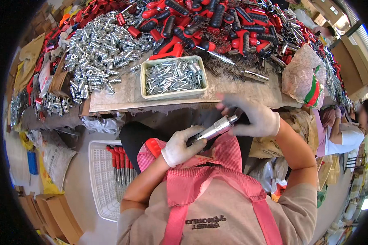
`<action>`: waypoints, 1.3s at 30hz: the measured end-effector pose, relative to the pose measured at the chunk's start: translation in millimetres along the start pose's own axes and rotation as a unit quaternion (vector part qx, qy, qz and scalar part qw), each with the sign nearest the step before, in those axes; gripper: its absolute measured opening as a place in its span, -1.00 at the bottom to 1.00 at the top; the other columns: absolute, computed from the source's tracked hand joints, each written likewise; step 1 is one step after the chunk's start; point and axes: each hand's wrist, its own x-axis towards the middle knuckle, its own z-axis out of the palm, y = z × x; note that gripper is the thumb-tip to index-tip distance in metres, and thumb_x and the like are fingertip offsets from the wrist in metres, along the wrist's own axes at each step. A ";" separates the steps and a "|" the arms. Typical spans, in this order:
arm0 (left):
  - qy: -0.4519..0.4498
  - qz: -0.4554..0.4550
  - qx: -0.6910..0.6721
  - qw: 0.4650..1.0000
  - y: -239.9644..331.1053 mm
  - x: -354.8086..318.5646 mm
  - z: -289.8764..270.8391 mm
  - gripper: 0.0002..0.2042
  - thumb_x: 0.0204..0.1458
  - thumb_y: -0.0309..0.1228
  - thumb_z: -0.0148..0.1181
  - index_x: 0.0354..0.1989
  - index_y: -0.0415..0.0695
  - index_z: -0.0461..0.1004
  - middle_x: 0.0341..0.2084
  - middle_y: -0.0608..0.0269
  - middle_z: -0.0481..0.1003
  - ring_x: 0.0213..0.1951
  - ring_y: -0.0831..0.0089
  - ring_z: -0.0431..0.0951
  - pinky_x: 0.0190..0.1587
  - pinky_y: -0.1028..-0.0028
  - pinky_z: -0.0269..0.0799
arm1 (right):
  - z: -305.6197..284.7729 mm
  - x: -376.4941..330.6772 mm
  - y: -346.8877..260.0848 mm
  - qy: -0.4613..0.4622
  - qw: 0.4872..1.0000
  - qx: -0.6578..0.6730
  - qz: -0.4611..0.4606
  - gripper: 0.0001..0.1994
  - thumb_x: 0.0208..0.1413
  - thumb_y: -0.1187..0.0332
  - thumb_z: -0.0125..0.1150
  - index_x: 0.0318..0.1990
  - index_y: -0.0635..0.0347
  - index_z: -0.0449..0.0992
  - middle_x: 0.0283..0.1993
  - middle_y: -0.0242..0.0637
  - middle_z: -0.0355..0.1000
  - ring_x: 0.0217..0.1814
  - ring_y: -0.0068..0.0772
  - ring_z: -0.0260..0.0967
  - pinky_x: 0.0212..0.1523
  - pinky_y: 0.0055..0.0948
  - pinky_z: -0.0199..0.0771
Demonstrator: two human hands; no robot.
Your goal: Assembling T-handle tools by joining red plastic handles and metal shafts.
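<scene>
Left hand (179, 146) fingers gripping metal cylinder (215, 128), right hand (252, 117) fingers closed on its tip

A crumpled translucent plastic bag with a red and green printed patch (304, 79) sits at the right end of the worktable. Flattened brown cardboard boxes (55, 214) lie stacked on the floor at the lower left. A tan cardboard carton (349, 67) stands at the far right, behind the table. A small blue rectangular packet (32, 162) lies on the floor at the left, just beside a crumpled yellow plastic bag (47, 179).
</scene>
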 end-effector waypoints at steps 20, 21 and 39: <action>-0.040 -0.049 -0.042 0.997 -2.4 -3.5 0.6 -0.70 0.04 -0.35 0.16 -0.09 -0.25 0.45 -0.33 0.00 0.52 -0.29 0.38 0.53 -0.16 0.43 0.40 | 28.9 -15.5 30.4 0.124 0.979 0.162 0.030 -0.38 0.04 0.26 0.22 0.22 0.33 0.16 -0.23 -0.21 0.42 -0.14 -0.38 0.39 -0.06 -0.42 0.36; -0.042 -0.056 -0.060 0.996 -2.6 -3.1 1.1 -0.70 0.04 -0.34 0.16 -0.09 -0.24 0.45 -0.34 0.00 0.52 -0.31 0.38 0.53 -0.18 0.43 0.41 | 38.7 -8.1 32.7 0.084 0.962 0.260 0.009 -0.36 -0.05 0.42 0.19 0.24 0.29 0.15 -0.08 -0.17 0.42 -0.01 -0.33 0.34 0.07 -0.32 0.31; 0.127 -0.053 -0.105 0.985 -6.1 1.1 -4.6 -0.76 0.14 -0.37 0.06 -0.07 -0.22 0.42 -0.53 0.33 0.38 -0.57 0.66 0.34 -0.51 0.59 0.30 | 130.7 -10.3 40.5 0.198 0.875 0.442 0.000 -0.31 0.11 0.54 0.02 0.33 0.22 -0.22 0.17 -0.07 0.16 0.13 -0.17 0.24 0.18 -0.24 0.19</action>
